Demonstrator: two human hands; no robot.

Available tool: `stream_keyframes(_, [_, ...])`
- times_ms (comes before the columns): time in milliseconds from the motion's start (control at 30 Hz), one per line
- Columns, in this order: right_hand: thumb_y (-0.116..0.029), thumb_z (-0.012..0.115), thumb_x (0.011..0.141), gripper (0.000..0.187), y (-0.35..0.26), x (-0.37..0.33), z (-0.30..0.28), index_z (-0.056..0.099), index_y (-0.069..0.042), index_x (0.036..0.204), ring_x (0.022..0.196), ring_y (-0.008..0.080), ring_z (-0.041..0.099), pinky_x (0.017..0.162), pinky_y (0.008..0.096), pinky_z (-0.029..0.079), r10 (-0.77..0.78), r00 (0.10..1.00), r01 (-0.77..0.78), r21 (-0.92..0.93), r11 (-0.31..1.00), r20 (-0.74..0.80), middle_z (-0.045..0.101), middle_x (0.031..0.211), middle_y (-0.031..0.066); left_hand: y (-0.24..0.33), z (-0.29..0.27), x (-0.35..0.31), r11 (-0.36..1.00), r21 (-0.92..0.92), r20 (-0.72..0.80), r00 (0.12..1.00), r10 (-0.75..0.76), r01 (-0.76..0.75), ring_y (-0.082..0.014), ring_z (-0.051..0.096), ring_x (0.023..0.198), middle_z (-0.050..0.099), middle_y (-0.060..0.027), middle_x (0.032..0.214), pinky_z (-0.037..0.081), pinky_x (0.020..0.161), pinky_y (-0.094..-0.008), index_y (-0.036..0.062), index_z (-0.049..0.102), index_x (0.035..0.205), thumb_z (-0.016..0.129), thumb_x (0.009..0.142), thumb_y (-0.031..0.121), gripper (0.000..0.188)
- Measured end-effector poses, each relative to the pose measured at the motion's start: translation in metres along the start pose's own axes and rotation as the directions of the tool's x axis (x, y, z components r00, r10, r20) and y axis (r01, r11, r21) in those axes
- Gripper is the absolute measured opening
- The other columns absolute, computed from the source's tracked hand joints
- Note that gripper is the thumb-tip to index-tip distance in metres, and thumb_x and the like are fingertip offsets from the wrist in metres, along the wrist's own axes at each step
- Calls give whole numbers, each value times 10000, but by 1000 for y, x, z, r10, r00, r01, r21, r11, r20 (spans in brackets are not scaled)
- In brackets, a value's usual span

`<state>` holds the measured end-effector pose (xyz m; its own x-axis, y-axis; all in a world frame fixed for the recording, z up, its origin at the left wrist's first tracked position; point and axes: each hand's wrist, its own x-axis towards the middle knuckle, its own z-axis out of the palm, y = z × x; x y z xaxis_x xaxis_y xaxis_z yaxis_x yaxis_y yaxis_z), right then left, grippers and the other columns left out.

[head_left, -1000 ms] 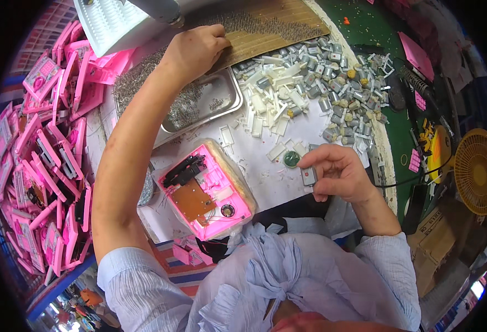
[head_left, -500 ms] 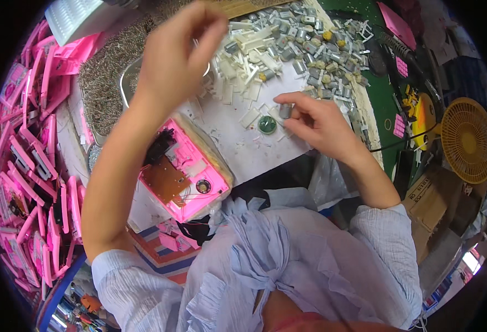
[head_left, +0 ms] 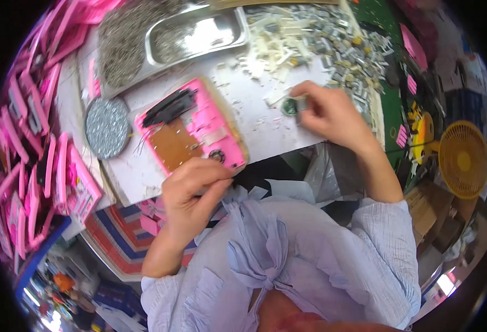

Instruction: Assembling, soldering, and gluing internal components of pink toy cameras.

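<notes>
A pink plastic casing lies open on the work surface, with a brown circuit board, a black part and a small round speaker in it. My left hand is at the casing's near edge, thumb and fingertips pinched together; whatever they may hold is too small to tell. My right hand grips a small grey motor between thumb and index finger. Beside the motor sits a small round green piece, close to a white plastic part.
Behind are a metal tray, heaped screws, white plastic parts and many grey motors. A round dish of grey bits stands left. Pink casings pile up at far left; a yellow fan is right.
My left hand has come down from above the metal tray to the near edge of the pink casing. My right hand keeps the motor beside the green piece. The view has shifted.
</notes>
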<state>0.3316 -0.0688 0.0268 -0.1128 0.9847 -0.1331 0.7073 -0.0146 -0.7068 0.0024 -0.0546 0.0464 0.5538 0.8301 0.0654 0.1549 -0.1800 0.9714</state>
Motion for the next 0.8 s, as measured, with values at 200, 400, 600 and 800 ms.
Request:
stream_keyframes(200, [-2,688,923,428,-72,-15,31,570,-3,1334,673,43,568,601,193,427,16,974,-199,814,545,227,589,741,-37,-2,18,-10,996,-45,-139,987,-78,72,-170,696,813,722,-92,928,557,705,-276,15,731,1022,755,843,-34,187])
stream_keyframes(400, [-15,685,934,446,-86,0,62,551,-4,1359,669,61,582,615,196,444,-45,882,-433,843,318,470,597,742,-17,-5,21,-20,961,-206,-179,958,-224,186,-110,683,892,703,-58,970,575,757,-255,6,640,1149,750,884,-5,287])
stream_keyframes(600, [-18,684,937,423,-87,5,66,568,-14,1343,666,53,577,610,194,443,-52,845,-493,814,309,532,586,733,-29,-12,22,-21,954,-256,-171,964,-202,155,-107,679,913,689,-59,991,578,773,-250,-1,614,1159,752,880,-22,312])
stream_keyframes(800, [10,680,932,437,-84,1,68,546,-1,1348,691,36,572,617,177,428,-63,907,-326,791,517,415,586,760,-27,-12,24,-23,944,-291,-167,964,-208,154,-108,682,919,689,-60,997,586,775,-257,-1,618,1141,757,878,-24,299])
